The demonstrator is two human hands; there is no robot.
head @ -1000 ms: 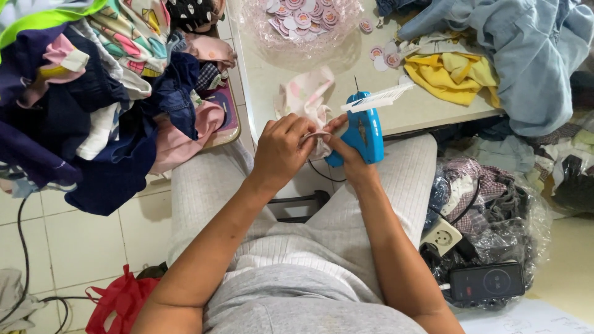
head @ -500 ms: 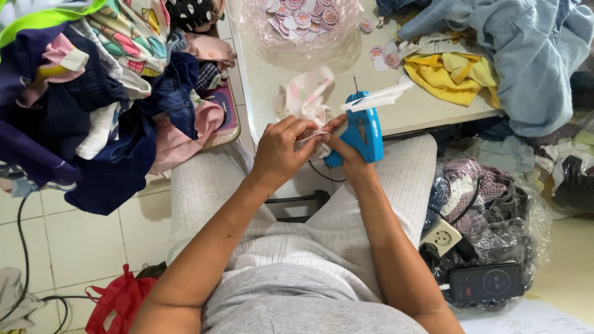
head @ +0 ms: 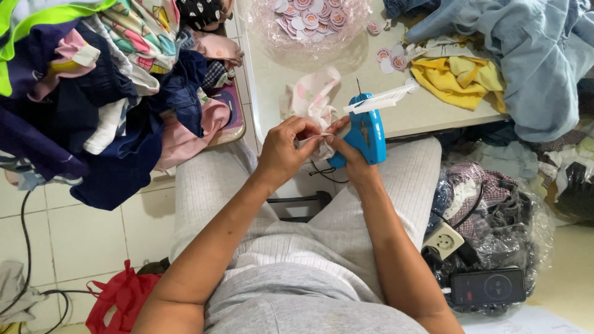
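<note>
Head view, left to right: a heap of clothes (head: 93, 93) lies at the left, the left hand (head: 286, 148) has its fingers pinched on the edge of a pink-patterned cloth (head: 312, 99) at the table (head: 421, 111) front, and the right hand (head: 349, 154) has its fingers wrapped round a blue tagging gun (head: 366, 133). The needle points away from both hands, yet a slip of the pinched fold could bring a fingertip against it or tear the fabric. Round pink-and-white tags (head: 309, 15) sit in a clear bag at the table's far edge, with loose ones (head: 393, 59) beside a yellow garment (head: 461, 80).
</note>
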